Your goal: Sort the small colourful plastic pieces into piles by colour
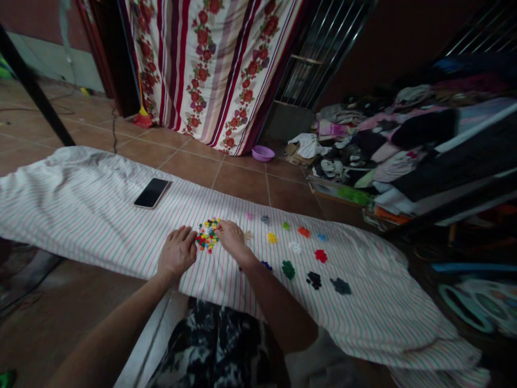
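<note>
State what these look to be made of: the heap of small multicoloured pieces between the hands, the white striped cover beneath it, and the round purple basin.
Multicoloured pieces: probably plastic, judging by bright, even colours; finish too small to tell.
White striped cover: seemingly cloth, matte; soft wrinkles, draped edges.
Round purple basin: likely plastic, smooth, uniformly coloured.

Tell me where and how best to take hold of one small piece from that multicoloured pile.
Probably pinch a piece by its sides at the near edge of the multicoloured pile, coming from above and the near side: the pieces are small and lie low on the white striped cloth, while the left hand and right hand flank it.
</note>
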`<state>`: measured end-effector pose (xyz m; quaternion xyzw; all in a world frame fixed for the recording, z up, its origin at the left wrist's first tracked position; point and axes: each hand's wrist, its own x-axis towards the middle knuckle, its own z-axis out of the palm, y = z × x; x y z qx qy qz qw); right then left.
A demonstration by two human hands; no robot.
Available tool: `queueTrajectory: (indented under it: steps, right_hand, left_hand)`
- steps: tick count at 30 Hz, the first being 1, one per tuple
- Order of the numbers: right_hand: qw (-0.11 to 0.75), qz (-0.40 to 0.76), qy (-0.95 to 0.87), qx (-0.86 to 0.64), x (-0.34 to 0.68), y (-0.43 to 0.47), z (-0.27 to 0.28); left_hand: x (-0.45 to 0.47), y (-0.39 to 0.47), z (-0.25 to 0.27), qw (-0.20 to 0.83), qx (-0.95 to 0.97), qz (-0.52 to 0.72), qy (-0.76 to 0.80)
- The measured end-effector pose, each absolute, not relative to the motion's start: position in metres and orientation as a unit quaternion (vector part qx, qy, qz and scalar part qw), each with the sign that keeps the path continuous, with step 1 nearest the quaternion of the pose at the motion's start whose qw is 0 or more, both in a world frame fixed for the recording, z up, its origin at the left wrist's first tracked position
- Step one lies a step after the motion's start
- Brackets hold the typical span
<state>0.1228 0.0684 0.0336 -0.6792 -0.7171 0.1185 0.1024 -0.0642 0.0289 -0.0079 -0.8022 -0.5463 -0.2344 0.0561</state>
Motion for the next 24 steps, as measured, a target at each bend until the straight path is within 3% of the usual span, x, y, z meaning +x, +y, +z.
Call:
queueTrajectory:
  steps: [6, 24]
  right_hand:
    - [0.092, 0.116, -0.702, -0.697, 0.120, 0.071, 0.029]
    - [0.205, 0.131, -0.709, -0.662, 0.135, 0.058, 0.025]
  left_hand:
    - [-0.064, 0.028, -0.006, 0.049, -0.800, -0.234, -0.550]
    - [-0.065, 0.028, -0.008, 0.087, -0.806, -0.229, -0.539]
